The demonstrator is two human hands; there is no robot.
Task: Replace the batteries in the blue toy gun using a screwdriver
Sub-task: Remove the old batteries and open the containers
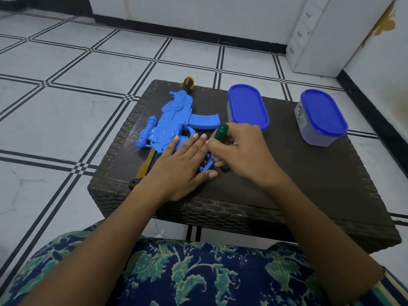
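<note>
Mid-frame, the blue toy gun (176, 113) lies flat on the dark woven surface (298, 184). Of the two hands, the left hand (181, 168) presses flat on the gun's lower part, fingers straight. The right hand (242, 151) curls round a green-handled screwdriver (221, 131), its tip hidden.

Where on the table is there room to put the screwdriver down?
Bare: the near right corner of the table, in front of the right tub; also the gap between it and the left tub. Crowded: the left, with the toy gun, left hand and right hand.
</note>
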